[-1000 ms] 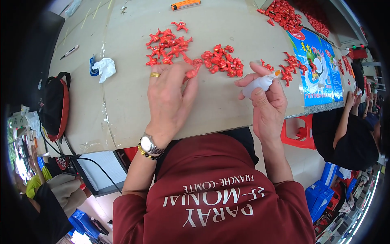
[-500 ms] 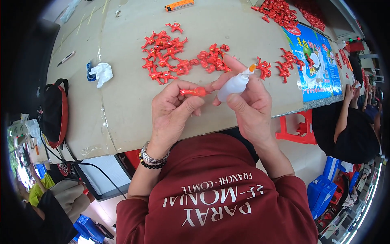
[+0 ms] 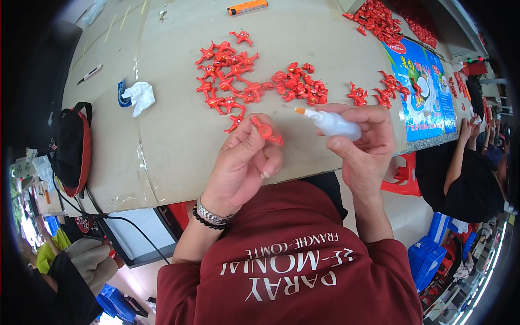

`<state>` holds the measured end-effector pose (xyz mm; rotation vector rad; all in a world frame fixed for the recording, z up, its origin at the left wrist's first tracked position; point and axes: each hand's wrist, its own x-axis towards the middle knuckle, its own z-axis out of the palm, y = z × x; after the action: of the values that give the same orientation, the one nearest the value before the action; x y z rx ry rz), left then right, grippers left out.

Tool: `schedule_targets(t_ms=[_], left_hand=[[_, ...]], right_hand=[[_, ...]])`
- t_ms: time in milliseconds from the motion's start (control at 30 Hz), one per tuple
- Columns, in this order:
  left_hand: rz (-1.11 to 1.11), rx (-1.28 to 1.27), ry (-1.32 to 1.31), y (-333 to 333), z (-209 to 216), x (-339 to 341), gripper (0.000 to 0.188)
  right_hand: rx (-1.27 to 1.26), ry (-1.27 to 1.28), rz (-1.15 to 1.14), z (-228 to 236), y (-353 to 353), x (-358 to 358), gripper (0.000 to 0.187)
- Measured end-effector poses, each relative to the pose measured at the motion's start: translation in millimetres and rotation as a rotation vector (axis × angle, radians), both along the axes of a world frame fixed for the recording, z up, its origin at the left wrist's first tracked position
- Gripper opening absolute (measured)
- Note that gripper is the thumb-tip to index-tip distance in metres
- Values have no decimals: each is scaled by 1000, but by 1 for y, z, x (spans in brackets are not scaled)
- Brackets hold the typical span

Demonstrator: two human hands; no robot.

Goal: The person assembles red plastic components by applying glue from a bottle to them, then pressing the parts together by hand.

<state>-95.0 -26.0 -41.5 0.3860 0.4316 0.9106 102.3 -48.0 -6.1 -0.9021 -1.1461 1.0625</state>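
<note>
My left hand [image 3: 238, 160] pinches a small red toy figure [image 3: 267, 131] between thumb and fingers, just above the table. To its right, my right hand [image 3: 371, 143] is closed around a white squeeze bottle [image 3: 340, 128]. The bottle lies nearly level, its orange-tipped nozzle pointing left toward the figure, with a gap between them. Beyond my left hand lies a cluster of red toy figures [image 3: 222, 81] with limbs spread. Beside it sits a heap of smaller rounded red pieces [image 3: 299, 84]. A few more red figures [image 3: 357, 95] lie past the bottle.
A crumpled white tissue [image 3: 142, 97], a pen-like cutter [image 3: 90, 75] and a dark bag [image 3: 73, 146] are at the left. An orange box [image 3: 247, 7] lies at the far side. A blue printed sheet [image 3: 428, 116] and a large red heap [image 3: 379, 21] are at the right, near another person's arm [image 3: 457, 154].
My right hand has moved right, away from the left hand. The bottle has turned from pointing up and right to pointing left. The red figure in my left hand has tilted.
</note>
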Motion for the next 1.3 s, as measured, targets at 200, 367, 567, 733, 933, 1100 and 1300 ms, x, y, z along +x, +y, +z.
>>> schedule_targets(t_ms=[200, 367, 567, 733, 933, 1100, 1300], left_hand=[[-72, -89, -89, -1, 2, -2, 23], [-106, -47, -125, 0, -4, -2, 24], [-100, -52, -69, -4, -3, -1, 28], [-106, -53, -18, -6, 1, -2, 29], [-94, -87, 19, -9, 4, -2, 29], [-93, -81, 15, -10, 4, -1, 29], [-90, -75, 11, -10, 4, -2, 29]], right_hand=[[152, -64, -39, 0, -5, -1, 29], [217, -160, -86, -1, -7, -3, 26], [435, -375, -136, -7, -2, -6, 23], [464, -434, -147, -5, -3, -10, 25], [489, -471, -145, -6, -4, -10, 25], [494, -481, -145, -4, -4, -12, 23], [485, -509, -152, -3, -6, -13, 21]])
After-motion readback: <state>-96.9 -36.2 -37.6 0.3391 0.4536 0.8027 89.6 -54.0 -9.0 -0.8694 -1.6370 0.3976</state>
